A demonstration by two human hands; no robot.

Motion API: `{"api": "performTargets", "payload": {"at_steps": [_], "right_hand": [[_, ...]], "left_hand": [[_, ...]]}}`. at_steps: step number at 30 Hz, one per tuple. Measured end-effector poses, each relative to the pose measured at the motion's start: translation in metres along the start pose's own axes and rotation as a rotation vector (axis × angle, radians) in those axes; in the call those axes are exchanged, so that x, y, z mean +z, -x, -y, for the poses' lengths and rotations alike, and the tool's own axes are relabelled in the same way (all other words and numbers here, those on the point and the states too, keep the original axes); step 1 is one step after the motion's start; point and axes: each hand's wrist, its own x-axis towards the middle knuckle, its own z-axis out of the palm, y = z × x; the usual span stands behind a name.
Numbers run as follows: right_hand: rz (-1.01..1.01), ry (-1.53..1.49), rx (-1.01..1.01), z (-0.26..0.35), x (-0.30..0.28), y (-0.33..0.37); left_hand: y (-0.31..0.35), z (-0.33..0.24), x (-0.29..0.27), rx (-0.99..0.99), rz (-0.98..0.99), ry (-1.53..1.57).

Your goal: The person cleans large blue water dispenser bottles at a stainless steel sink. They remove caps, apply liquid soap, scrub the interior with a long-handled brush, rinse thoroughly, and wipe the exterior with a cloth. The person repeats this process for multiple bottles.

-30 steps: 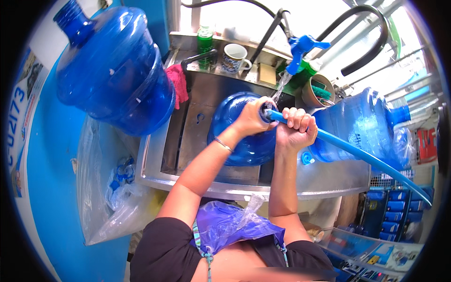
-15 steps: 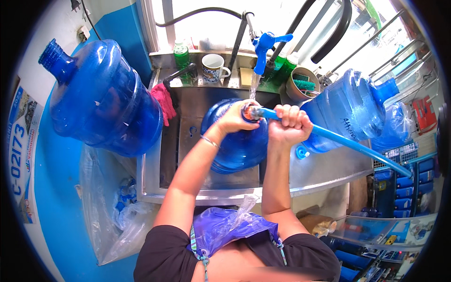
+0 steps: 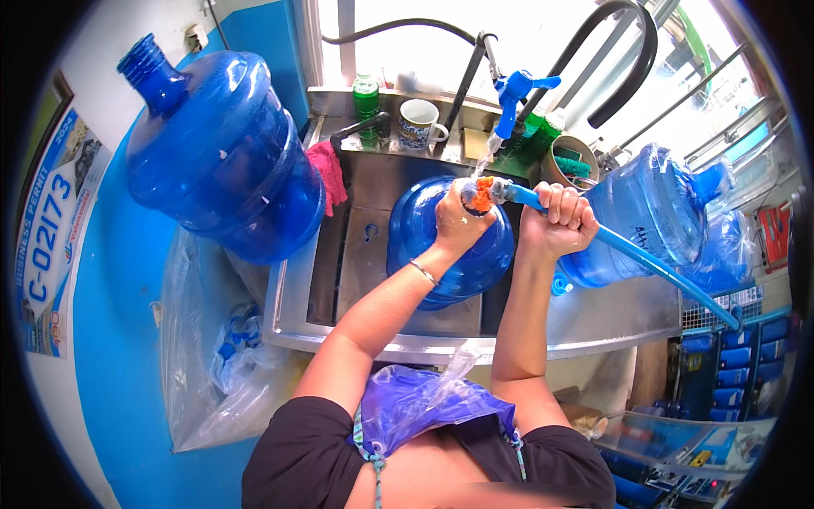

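Note:
A big blue water jug (image 3: 424, 276) stands in the steel sink under a blue-handled faucet (image 3: 514, 97) with water running from it. My left hand (image 3: 462, 222) is closed round the jug's neck. My right hand (image 3: 557, 222) makes a fist round the long blue handle of a bottle brush (image 3: 649, 265). At the jug's mouth the brush's orange bristles (image 3: 482, 195) and a metal joint show. How much of the brush is inside the jug is hidden.
Another large blue jug (image 3: 216, 144) leans at the left beside a pink cloth (image 3: 326, 174). At the right lies a lighter blue jug (image 3: 640, 216). A mug (image 3: 417, 125), a green bottle (image 3: 366, 100) and a tub with a green scrubber (image 3: 570, 161) line the back ledge.
The brush has come up out of the jug's mouth, so its orange bristles now show. My right hand has risen slightly with the handle, and the whole view has shifted.

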Motion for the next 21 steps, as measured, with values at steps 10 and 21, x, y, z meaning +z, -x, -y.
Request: {"api": "performTargets", "payload": {"at_steps": [10, 21], "right_hand": [[0.029, 0.083, -0.049, -0.023, 0.017, -0.012], [0.102, 0.337, 0.05, -0.045, 0.071, -0.019]], "left_hand": [[-0.017, 0.023, -0.008, -0.018, 0.087, -0.025], [-0.01, 0.026, -0.005, 0.145, 0.143, 0.039]]}}
